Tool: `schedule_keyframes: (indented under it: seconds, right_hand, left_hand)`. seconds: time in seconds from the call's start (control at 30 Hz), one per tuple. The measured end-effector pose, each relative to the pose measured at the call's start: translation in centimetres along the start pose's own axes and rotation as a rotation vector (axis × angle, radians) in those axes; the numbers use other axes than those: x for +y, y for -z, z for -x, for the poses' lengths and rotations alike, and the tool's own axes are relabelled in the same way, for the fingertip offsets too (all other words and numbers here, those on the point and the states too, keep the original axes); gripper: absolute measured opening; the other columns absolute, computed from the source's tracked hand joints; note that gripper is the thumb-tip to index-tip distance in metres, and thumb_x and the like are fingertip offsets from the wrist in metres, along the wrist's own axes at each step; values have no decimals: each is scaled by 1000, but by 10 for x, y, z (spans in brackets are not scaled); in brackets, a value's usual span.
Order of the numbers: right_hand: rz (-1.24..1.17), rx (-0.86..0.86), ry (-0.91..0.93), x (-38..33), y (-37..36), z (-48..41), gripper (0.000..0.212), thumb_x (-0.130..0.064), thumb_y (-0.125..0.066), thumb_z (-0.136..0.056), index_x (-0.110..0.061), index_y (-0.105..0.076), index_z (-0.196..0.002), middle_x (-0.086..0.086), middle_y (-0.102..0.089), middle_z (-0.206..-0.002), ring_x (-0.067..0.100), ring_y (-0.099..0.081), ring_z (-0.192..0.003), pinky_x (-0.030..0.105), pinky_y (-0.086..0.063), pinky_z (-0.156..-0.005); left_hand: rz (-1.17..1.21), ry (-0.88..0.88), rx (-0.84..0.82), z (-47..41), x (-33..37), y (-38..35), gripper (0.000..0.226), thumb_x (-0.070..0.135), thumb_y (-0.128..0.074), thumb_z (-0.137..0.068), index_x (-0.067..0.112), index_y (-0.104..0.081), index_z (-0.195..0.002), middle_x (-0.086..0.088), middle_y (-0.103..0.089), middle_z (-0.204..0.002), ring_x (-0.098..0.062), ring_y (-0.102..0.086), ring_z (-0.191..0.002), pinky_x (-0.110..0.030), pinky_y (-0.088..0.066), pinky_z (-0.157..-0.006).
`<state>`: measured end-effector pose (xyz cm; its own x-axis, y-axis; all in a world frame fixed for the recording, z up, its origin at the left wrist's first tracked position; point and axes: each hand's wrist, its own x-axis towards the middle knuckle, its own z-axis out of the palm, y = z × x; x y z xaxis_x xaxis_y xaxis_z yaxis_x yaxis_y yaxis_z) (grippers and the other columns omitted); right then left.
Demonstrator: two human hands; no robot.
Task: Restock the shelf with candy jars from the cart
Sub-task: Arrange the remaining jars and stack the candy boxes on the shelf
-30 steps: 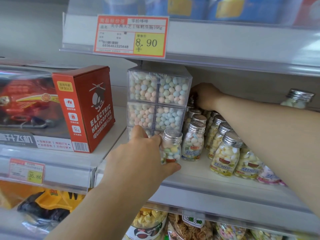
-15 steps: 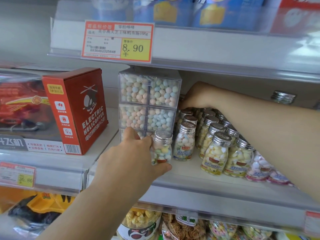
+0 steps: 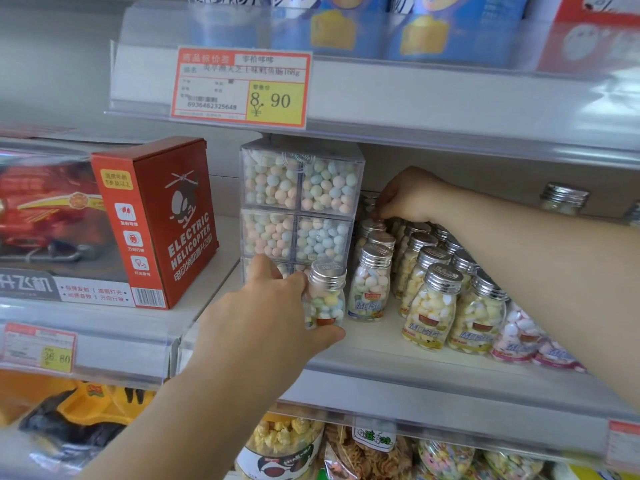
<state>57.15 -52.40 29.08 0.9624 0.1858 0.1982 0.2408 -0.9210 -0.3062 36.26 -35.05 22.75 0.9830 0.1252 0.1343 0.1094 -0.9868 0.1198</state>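
Note:
My left hand (image 3: pixel 266 320) grips a small clear candy jar (image 3: pixel 325 296) with a silver lid, standing at the front left of the white shelf (image 3: pixel 398 351). Just right of it stands a second jar (image 3: pixel 369 284), heading a row of several like jars that runs back. My right hand (image 3: pixel 410 195) reaches deep into the shelf, and its fingertips pinch the lid of a rear jar (image 3: pixel 372 225). More jars with yellow sweets (image 3: pixel 433 306) and pink sweets (image 3: pixel 516 336) fill the shelf under my right forearm. The cart is out of view.
Stacked clear boxes of pastel candy (image 3: pixel 299 202) stand left of the jars. A red electric helicopter box (image 3: pixel 156 220) sits on the neighbouring shelf. The upper shelf edge carries an 8.90 price tag (image 3: pixel 242 88) close above. Snack tubs (image 3: pixel 280 445) fill the shelf below.
My right hand has drawn back a little from the depth of the shelf and now pinches a rear jar's lid. My left hand keeps its hold on the front jar.

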Motion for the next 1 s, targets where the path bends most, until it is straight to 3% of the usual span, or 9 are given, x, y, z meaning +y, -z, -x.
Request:
schedule_keyframes:
  seconds: [0.2, 0.3, 0.4, 0.5, 0.63, 0.73, 0.83, 0.9, 1.0]
  right_hand:
    - [47, 77, -14, -1, -7, 0, 32, -46, -76, -78, -27, -72, -104, -5, -66, -116, 24, -57, -115, 48, -39, -108]
    - [100, 92, -43, 0, -7, 1, 24, -39, -75, -78, -32, -70, -101, -7, -66, -115, 23, -56, -117, 51, -29, -112]
    - [89, 85, -46, 2, -10, -2, 17, -34, -75, -77, -34, -67, -92, -6, -69, -111, 22, -58, -114, 52, -29, -113]
    - [98, 96, -50, 3, -13, -4, 18, -34, -74, -78, -34, -67, -95, -7, -67, -111, 23, -58, -115, 52, -29, -113]
    - [104, 170, -24, 3, -7, 9, 28, -50, -72, -80, -33, -66, -103, -9, -64, -117, 23, -54, -120, 53, -25, -112]
    - [24, 234, 19, -5, 6, 28, 32, -60, -66, -82, -32, -70, -96, -9, -66, -111, 22, -54, -116, 52, -26, -111]
    - [115, 115, 35, -18, 15, 45, 50, -74, -64, -73, -28, -73, -90, -8, -68, -98, 19, -57, -103, 44, -32, -100]
    - [181, 36, 31, -23, 15, 47, 53, -73, -68, -71, -25, -73, -91, -5, -68, -96, 20, -58, -100, 40, -33, -94]
    - [202, -30, 12, -25, 16, 43, 52, -68, -73, -66, -23, -73, -92, -2, -66, -92, 24, -59, -98, 47, -40, -102]
  left_hand:
    - [1, 2, -1, 1, -1, 0, 71, 85, -44, -77, 37, -42, -129, 9, -33, -128, -17, -62, -95, -27, -45, -64]
    - [0, -4, -1, 0, 0, -1, 74, 85, -44, -77, 36, -41, -132, 8, -33, -130, -18, -62, -96, -27, -46, -65]
    - [1, -5, 1, 0, -1, -1, 74, 85, -44, -77, 36, -42, -131, 9, -33, -130, -17, -62, -94, -27, -47, -64]
    - [3, -7, -1, 0, -1, -1, 72, 85, -45, -77, 36, -42, -130, 9, -34, -129, -17, -61, -91, -28, -48, -64]
    - [0, -4, -5, -1, -1, -1, 72, 84, -45, -77, 35, -42, -130, 9, -33, -130, -16, -53, -82, -27, -45, -63]
    - [-5, -3, -1, 0, -1, -1, 71, 85, -44, -77, 36, -43, -129, 9, -33, -129, -16, -59, -86, -27, -47, -63]
    - [0, -2, 3, 0, -1, -1, 70, 85, -45, -77, 36, -43, -127, 9, -34, -129, -17, -63, -92, -28, -50, -65]
    - [4, 0, 5, 0, 0, -1, 70, 85, -45, -77, 36, -44, -127, 10, -34, -130, -18, -63, -92, -28, -51, -66]
    - [2, -1, 9, 1, 0, 0, 69, 85, -45, -77, 36, -44, -126, 10, -34, -129, -18, -63, -92, -27, -50, -67]
